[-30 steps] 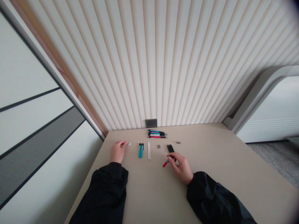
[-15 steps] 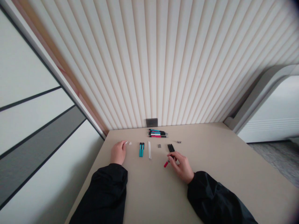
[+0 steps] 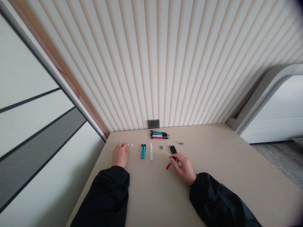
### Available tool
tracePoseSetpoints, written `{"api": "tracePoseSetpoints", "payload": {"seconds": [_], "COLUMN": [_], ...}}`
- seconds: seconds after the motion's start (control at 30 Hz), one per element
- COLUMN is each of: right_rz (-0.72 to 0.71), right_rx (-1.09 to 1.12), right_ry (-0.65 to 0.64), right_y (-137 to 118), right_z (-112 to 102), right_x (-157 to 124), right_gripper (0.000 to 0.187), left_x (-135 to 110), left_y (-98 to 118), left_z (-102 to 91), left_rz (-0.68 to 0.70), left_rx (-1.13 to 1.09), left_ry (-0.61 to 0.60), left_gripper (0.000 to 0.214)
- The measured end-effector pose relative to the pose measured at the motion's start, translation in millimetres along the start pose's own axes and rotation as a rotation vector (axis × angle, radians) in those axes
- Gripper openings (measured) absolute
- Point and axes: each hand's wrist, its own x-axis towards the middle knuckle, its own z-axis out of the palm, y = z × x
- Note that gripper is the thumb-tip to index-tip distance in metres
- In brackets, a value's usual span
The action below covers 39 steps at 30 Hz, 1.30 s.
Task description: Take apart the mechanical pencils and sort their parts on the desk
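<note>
My left hand (image 3: 120, 155) rests on the table at the left, its fingers stretched out and apart. The fingertips reach small clear-white pieces (image 3: 131, 145); the thumb is hidden. My right hand (image 3: 184, 167) is closed in a pinch around a red pen barrel (image 3: 168, 166), whose red end points down to the left; the fingers cover its other end. Right behind that hand lie several black pen parts (image 3: 172, 149). Between the hands are two teal pen barrels (image 3: 143, 152) with black tops and thin white refills (image 3: 151, 152).
Several pens (image 3: 159, 134) in teal, white and red lie at the back of the beige table (image 3: 161, 195). Small grey metal parts (image 3: 161, 147) and more little parts (image 3: 181, 143) sit toward the right. A black socket (image 3: 153, 123) is on the ribbed wall behind.
My left fingers have loosened and flattened at the white pieces, where they pinched a small white piece before. My right hand still holds the red barrel in the same spot.
</note>
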Motion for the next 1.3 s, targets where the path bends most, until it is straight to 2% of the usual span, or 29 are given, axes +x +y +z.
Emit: {"api": "tracePoseSetpoints", "payload": {"seconds": [0.47,0.6,0.7,0.73,0.83,0.93,1.0,1.1,1.3], "right_rz": [0.007,0.016,0.034,0.042,0.066,0.099,0.103,0.076,0.069], "right_rx": [-0.003,0.009,0.017,0.022,0.051,0.095,0.121,0.137,0.139], "right_ry": [-0.02,-0.021,-0.002,0.004,0.017,0.032,0.035,0.04,0.078], "right_y": [1,1,3,4,5,5,4,0,-14], "right_z": [-1,0,2,4,8,15,22,31,49], "right_x": [-1,-1,0,1,1,1,2,6,17], "right_gripper": [0.021,0.021,0.023,0.024,0.029,0.032,0.032,0.029,0.024], "left_x": [-1,-1,-2,-3,-16,-40,-57,-74,-74], "left_y": [12,9,12,16,39,73,93,110,110], "left_z": [-7.8,-6.6,-10.2,-12.5,-21.7,-31.2,-35.7,-36.9,-26.0], "left_rz": [0.003,0.001,0.026,0.065,0.304,0.52,0.599,0.625,0.463], "left_rx": [-0.009,-0.022,-0.082,-0.135,-0.37,-0.514,-0.545,-0.585,-0.689], "left_ry": [-0.023,0.025,0.12,0.153,0.164,0.048,-0.019,-0.079,-0.062], "left_gripper": [0.02,0.021,0.025,0.026,0.026,0.021,0.018,0.016,0.018]}}
